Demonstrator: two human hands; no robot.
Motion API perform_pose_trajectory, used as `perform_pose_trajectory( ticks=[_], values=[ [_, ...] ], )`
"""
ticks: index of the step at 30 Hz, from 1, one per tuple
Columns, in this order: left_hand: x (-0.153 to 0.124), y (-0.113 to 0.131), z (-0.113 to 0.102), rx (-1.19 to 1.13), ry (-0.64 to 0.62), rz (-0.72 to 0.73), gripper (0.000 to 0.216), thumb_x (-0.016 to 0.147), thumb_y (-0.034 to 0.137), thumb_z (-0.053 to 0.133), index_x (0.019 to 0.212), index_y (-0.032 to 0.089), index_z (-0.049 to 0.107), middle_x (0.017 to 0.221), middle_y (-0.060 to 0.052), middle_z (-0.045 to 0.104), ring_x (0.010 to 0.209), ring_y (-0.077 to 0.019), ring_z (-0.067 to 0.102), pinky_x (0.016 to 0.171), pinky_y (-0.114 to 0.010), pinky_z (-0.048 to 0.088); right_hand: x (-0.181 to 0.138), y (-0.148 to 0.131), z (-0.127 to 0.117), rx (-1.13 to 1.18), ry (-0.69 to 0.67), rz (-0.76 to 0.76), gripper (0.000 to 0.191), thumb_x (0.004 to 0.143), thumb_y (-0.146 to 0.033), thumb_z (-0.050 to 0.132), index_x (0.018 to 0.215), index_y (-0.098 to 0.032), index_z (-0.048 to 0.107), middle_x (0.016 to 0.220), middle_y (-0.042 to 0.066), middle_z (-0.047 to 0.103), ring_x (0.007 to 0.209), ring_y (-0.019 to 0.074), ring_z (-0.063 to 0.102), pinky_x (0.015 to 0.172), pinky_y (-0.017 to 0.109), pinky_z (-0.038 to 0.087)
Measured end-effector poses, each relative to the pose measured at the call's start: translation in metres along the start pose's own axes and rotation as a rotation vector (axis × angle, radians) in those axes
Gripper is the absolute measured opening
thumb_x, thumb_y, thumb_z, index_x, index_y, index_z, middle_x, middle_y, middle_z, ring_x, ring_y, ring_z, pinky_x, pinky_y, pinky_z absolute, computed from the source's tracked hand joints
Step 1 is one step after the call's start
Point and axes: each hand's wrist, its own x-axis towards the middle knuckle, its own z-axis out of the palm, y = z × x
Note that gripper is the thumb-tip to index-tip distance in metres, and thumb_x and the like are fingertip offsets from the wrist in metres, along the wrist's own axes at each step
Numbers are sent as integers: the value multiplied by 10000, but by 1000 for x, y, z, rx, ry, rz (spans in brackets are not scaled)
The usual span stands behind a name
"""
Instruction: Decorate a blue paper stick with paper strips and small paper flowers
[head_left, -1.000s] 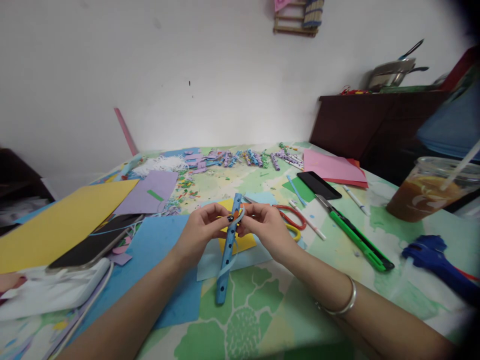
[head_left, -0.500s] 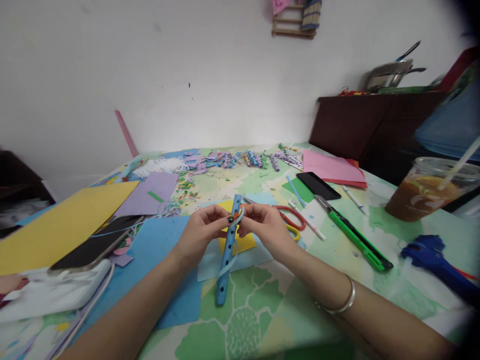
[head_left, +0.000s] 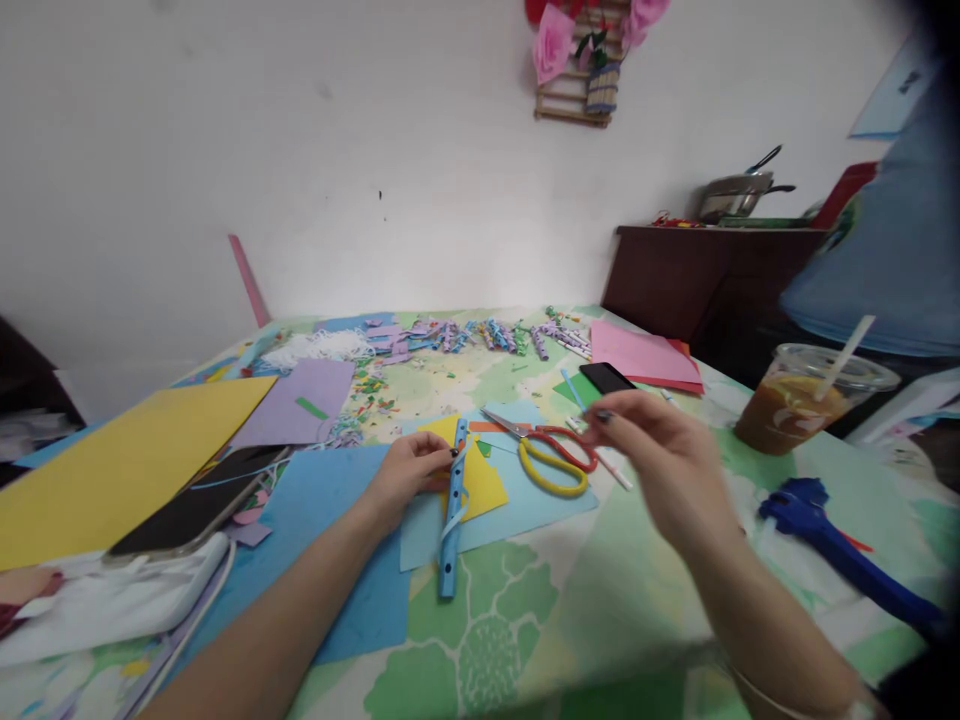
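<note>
My left hand (head_left: 412, 468) pinches the upper part of a slim blue paper tube (head_left: 448, 560) marked with a row of dark dots. A narrow light blue paper strip (head_left: 454, 522) winds around the tube in a loose spiral. The tube slants upright over a sheet of yellow paper (head_left: 486, 492) and a pale blue sheet (head_left: 427, 540). To the right, my right hand (head_left: 667, 460) is raised, slightly blurred, its thumb and fingers curled together; what they hold, if anything, cannot be made out. Just left of it lie scissors (head_left: 555, 465) with red and yellow handles.
Another light blue strip (head_left: 572, 388) and a black phone (head_left: 606, 377) lie beyond my right hand. A drink cup (head_left: 795, 405) and a blue tape dispenser (head_left: 832, 540) stand right. Paper scraps and decorated tubes (head_left: 495, 337) line the back. A person in blue (head_left: 877, 250) is at the right.
My right hand has left the tube and moved right, in front of where the green utility knife was seen. My left hand keeps hold of the tube. The view has tilted up slightly.
</note>
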Motion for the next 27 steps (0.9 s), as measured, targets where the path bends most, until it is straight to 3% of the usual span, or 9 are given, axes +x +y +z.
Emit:
perform_pose_trajectory(
  ticks=[3,5,7,8,12,14,17,23,27],
  values=[
    [3,0,-1,74,33,-21,172,598,204,706,683,134,575,587,-3,624,535,-121,602,550,-269,549,-24,-13,-65,-455,190,-100,245,737,-409,642,900,-226,661,903,52,703,824,211,670,699,310,494],
    [4,0,-3,125,70,-28,157,594,175,695,682,136,570,561,-7,627,525,-135,614,522,-266,545,-37,-1,-118,-873,273,-78,318,728,-484,580,941,-261,662,967,64,709,825,259,674,687,364,478],
    [6,1,-4,162,99,-25,155,594,159,689,680,139,562,537,-8,626,509,-143,621,491,-253,533,-48,27,-171,-1251,296,16,419,700,-537,517,975,-247,639,932,105,709,754,312,671,656,421,468],
    [6,1,-5,172,105,-20,156,600,161,687,682,142,555,536,-10,631,500,-145,624,480,-247,527,-52,43,-196,-1365,249,42,464,695,-544,489,993,-215,625,933,142,704,824,345,668,708,440,476],
    [7,2,-7,167,85,14,179,654,232,669,717,165,515,627,-39,692,512,-172,663,470,-260,529,-70,104,-263,-1523,212,245,631,696,-627,387,1104,-179,562,1144,201,656,1010,418,627,814,512,478],
    [7,2,-8,168,81,41,193,660,265,667,714,174,505,658,-48,703,521,-191,674,456,-273,528,-75,117,-272,-1489,215,208,633,726,-587,346,1142,-144,523,1158,226,632,1059,404,608,853,488,483],
    [6,5,-10,202,106,136,192,621,268,699,666,170,540,619,-30,676,504,-183,654,404,-235,481,-74,112,-264,-1492,254,128,597,748,-524,333,1112,-86,512,1081,275,620,1044,420,597,894,466,470],
    [-12,19,-8,243,142,421,107,659,279,729,705,183,718,701,-36,704,649,-165,647,541,-232,512,-55,69,-236,-1356,147,275,202,744,-440,528,770,-239,524,808,214,631,908,390,604,802,438,470],
    [-33,20,-2,464,266,918,51,738,199,697,739,224,741,754,-33,741,699,-170,675,675,-270,545,-63,57,-232,-1280,299,181,171,712,-396,598,762,-256,514,856,194,619,910,376,608,804,462,454]
  ],
)
